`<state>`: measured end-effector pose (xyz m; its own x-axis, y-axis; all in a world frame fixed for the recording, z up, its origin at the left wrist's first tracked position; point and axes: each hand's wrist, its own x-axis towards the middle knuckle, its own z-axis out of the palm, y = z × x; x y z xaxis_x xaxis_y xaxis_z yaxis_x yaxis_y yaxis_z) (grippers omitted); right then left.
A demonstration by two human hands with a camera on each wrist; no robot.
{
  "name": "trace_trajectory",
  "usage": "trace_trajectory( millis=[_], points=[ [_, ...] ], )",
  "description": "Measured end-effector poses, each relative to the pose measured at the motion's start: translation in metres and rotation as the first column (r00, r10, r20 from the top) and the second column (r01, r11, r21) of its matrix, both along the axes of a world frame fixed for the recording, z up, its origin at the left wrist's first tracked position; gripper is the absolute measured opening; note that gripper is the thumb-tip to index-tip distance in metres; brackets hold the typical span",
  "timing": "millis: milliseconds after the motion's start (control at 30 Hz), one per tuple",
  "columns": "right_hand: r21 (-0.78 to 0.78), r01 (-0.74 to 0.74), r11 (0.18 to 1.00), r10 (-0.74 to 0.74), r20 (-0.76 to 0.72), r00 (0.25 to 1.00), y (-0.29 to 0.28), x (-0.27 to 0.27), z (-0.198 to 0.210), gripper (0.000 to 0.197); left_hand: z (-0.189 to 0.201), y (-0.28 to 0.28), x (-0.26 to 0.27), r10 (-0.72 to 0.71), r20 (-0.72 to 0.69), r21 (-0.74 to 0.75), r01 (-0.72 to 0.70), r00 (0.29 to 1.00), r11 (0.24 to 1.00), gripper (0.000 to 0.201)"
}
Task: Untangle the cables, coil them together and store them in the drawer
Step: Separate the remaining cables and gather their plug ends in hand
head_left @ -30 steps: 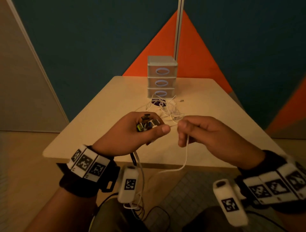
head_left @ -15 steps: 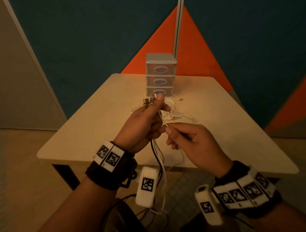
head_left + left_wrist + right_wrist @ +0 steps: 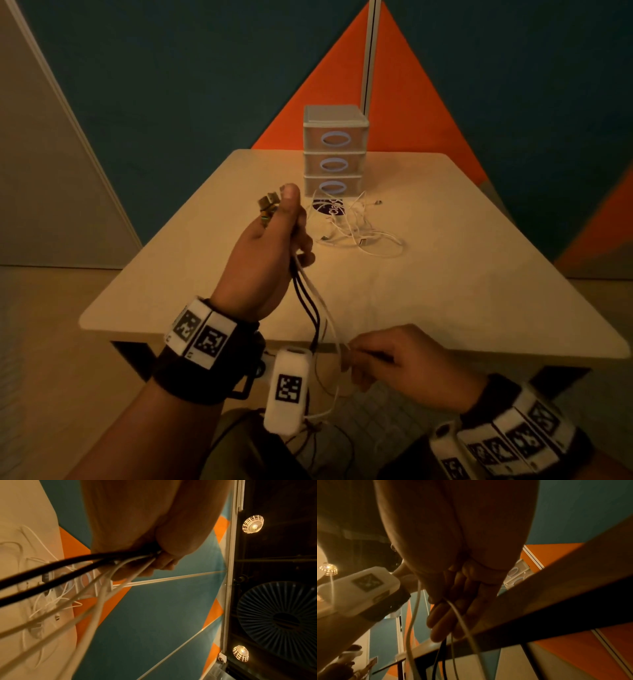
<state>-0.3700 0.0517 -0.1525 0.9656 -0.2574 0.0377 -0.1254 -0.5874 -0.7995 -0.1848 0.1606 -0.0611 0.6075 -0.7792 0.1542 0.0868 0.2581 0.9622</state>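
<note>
The left hand [image 3: 263,253] is raised above the table [image 3: 445,291], its fingers and thumb curled around a bunch of cables [image 3: 310,301]. The plug ends [image 3: 269,205] stick out above the fist, just beside the thumb tip. Below the fist two black cords and several white ones hang down together, passing the near table edge. The left wrist view shows the same bunch [image 3: 96,566] leaving the closed fingers, black cords next to white ones.

The right hand [image 3: 394,363] is lower and nearer the body, at the level of the table edge. Its thumb and fingers pinch one white cable [image 3: 337,346] from the hanging bunch, a good way down from the left fist. In the right wrist view that white cable [image 3: 462,619] runs across the fingers [image 3: 447,615] and drops below them, with the black cords hanging just behind.

Beyond the left hand, farther out on the table, a loose tangle of white cables [image 3: 356,229] lies untouched by either hand. It sits just in front of a small three-drawer unit [image 3: 335,150], all three drawers closed. A dark round sticker [image 3: 330,207] lies partly under the tangle, close to the bottom drawer.
</note>
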Motion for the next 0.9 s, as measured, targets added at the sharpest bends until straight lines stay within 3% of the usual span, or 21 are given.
trace_trajectory(
  millis=[167, 267, 333, 433, 533, 567, 700, 800, 900],
  points=[
    [-0.186, -0.051, 0.981, 0.027, -0.132, 0.991, -0.009, -0.019, -0.010, 0.028, 0.011, 0.011, 0.004, -0.120, -0.074, -0.086, 0.113, 0.990, 0.990, 0.038],
    [0.012, 0.123, 0.992, -0.124, 0.074, 0.989, -0.015, -0.023, 0.025, 0.036, 0.009, 0.013, 0.000, -0.187, -0.006, -0.077, 0.186, 0.982, 0.979, 0.036],
    [0.098, 0.153, 0.983, -0.169, 0.186, 0.968, -0.013, -0.013, 0.050, 0.049, 0.005, 0.010, -0.007, -0.226, 0.020, -0.072, 0.227, 0.974, 0.971, 0.035],
    [0.153, -0.002, 0.988, -0.020, 0.140, 0.990, 0.000, 0.021, 0.063, 0.056, 0.003, 0.003, -0.020, -0.244, 0.007, -0.102, 0.243, 0.970, 0.965, 0.030],
    [0.238, -0.060, 0.969, 0.045, 0.067, 0.997, 0.012, 0.051, 0.051, 0.013, 0.003, -0.001, -0.022, -0.171, 0.088, -0.103, 0.180, 0.981, 0.978, 0.025],
    [0.285, -0.059, 0.957, 0.040, 0.070, 0.997, 0.014, 0.055, 0.048, 0.009, 0.001, -0.001, -0.018, -0.138, 0.132, -0.090, 0.150, 0.982, 0.985, 0.024],
    [0.434, -0.042, 0.900, -0.002, 0.101, 0.995, 0.020, 0.054, 0.037, 0.025, -0.011, 0.006, -0.003, -0.049, 0.198, -0.045, 0.059, 0.979, 0.997, 0.021],
    [0.397, -0.025, 0.918, -0.038, 0.150, 0.988, 0.017, 0.053, 0.029, 0.030, -0.018, 0.010, -0.002, -0.134, 0.121, 0.020, 0.132, 0.984, 0.991, 0.032],
    [0.423, -0.011, 0.906, -0.051, 0.137, 0.989, 0.020, 0.053, 0.027, 0.035, -0.021, 0.009, -0.009, -0.227, 0.151, 0.160, 0.202, 0.962, 0.966, 0.027]
  ],
)
